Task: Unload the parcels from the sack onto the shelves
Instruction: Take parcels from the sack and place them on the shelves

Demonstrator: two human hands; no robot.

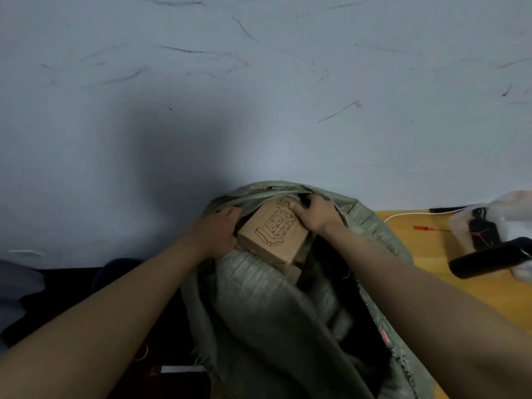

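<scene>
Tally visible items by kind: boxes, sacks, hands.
Cardboard boxes: 2, the printed box and a second box partly hidden beneath it
Green woven sack: 1
Hands: 2, left hand, right hand
Total: 5

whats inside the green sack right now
A cardboard box sits at the mouth of the sack, gripped by the left hand and right hand. Another box edge shows beneath; deeper contents are hidden.

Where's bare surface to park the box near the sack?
Free: yellow tabletop between the sack and the black handle. Crowded: far right corner, with cable, black device and plastic bag; sack mouth, both hands on the cardboard box.
</scene>
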